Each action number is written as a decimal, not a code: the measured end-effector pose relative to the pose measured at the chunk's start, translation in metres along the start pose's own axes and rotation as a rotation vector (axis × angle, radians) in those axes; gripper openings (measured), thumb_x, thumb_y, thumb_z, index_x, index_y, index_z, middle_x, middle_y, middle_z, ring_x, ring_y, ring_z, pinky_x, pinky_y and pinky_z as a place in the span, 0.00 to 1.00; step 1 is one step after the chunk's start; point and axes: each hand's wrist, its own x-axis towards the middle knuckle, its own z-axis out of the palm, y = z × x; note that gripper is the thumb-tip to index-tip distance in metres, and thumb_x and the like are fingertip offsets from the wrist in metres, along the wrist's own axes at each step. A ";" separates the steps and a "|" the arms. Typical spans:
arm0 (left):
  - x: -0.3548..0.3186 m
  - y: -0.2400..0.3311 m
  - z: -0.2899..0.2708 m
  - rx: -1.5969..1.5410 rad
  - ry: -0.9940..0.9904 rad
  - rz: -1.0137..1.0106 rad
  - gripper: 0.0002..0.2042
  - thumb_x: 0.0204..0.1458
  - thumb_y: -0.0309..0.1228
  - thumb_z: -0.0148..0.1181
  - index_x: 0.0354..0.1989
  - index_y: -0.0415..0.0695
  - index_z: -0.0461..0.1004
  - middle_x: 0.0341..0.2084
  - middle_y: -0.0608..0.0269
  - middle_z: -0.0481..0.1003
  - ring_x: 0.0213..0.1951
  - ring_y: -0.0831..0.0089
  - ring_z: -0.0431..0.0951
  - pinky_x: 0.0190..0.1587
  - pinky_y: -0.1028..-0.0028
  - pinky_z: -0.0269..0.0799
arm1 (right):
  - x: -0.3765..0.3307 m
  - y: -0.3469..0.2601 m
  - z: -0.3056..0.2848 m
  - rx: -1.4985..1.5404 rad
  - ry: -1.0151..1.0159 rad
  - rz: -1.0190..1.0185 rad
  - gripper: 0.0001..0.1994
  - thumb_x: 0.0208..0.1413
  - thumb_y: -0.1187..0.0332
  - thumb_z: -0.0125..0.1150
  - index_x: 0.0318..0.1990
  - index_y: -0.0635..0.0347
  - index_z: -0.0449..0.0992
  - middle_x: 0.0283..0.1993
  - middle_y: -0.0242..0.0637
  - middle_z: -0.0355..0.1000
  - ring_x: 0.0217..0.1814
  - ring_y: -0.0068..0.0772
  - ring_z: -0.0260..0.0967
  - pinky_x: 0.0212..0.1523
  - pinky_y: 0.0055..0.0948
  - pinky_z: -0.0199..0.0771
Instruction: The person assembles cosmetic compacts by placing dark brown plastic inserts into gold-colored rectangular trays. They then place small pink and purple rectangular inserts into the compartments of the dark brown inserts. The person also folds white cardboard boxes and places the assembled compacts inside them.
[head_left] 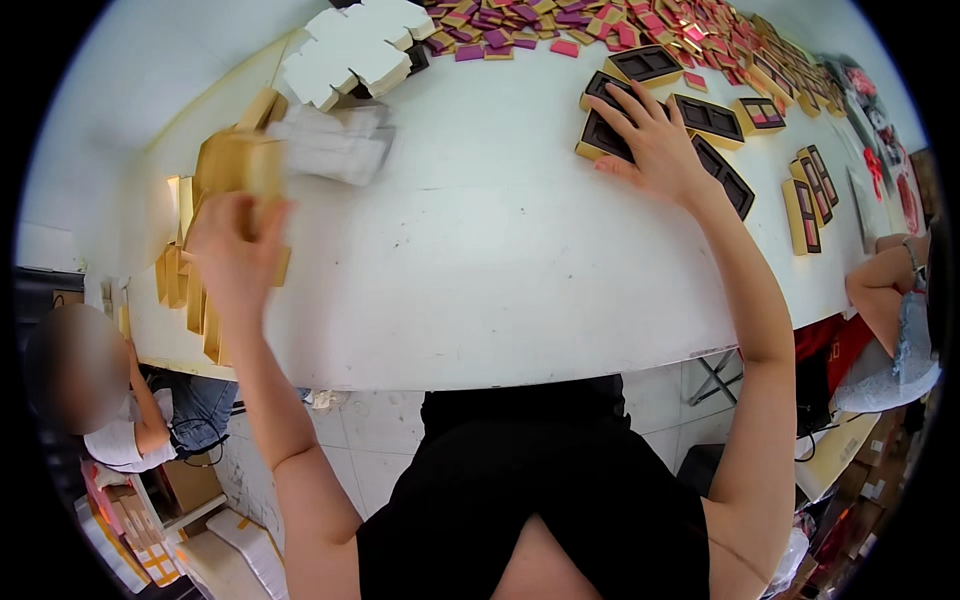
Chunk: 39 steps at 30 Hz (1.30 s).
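Observation:
My left hand is at the left of the table, smeared by motion. Its thumb and fingers are closed on a blurred gold carton. Below and beside it, a row of gold cartons stands along the table's left side. On the right, my right hand lies with fingers spread over gold boxes with black compartment trays, touching them. More such boxes surround that hand; their compartments look vacant. Next to the left hand, a blurred whitish translucent thing lies on the table, its kind unclear.
White folded card pieces are stacked at the back left. Many small pink, purple and gold pieces cover the far edge. Filled boxes stand at the right. A person sits left; another person's arm shows right.

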 end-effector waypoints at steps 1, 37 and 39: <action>-0.014 0.028 0.008 -0.157 -0.044 0.207 0.20 0.38 0.37 0.77 0.34 0.40 0.75 0.35 0.54 0.77 0.41 0.53 0.76 0.46 0.59 0.71 | -0.002 0.001 0.001 0.001 -0.005 0.009 0.37 0.58 0.35 0.52 0.71 0.38 0.58 0.74 0.41 0.55 0.77 0.54 0.46 0.69 0.70 0.46; -0.046 0.100 0.091 -0.612 -0.367 0.860 0.12 0.39 0.15 0.58 0.35 0.41 0.75 0.32 0.58 0.77 0.44 0.60 0.78 0.65 0.52 0.67 | -0.071 -0.091 -0.056 0.437 -0.113 -0.239 0.21 0.53 0.64 0.66 0.54 0.56 0.72 0.62 0.40 0.68 0.66 0.50 0.61 0.68 0.53 0.58; -0.044 0.113 0.095 -0.659 -0.424 0.903 0.13 0.39 0.15 0.58 0.36 0.42 0.75 0.37 0.59 0.77 0.46 0.59 0.77 0.66 0.53 0.66 | -0.074 -0.085 -0.057 0.384 -0.046 -0.254 0.16 0.51 0.69 0.66 0.48 0.58 0.74 0.58 0.38 0.71 0.59 0.46 0.67 0.63 0.47 0.65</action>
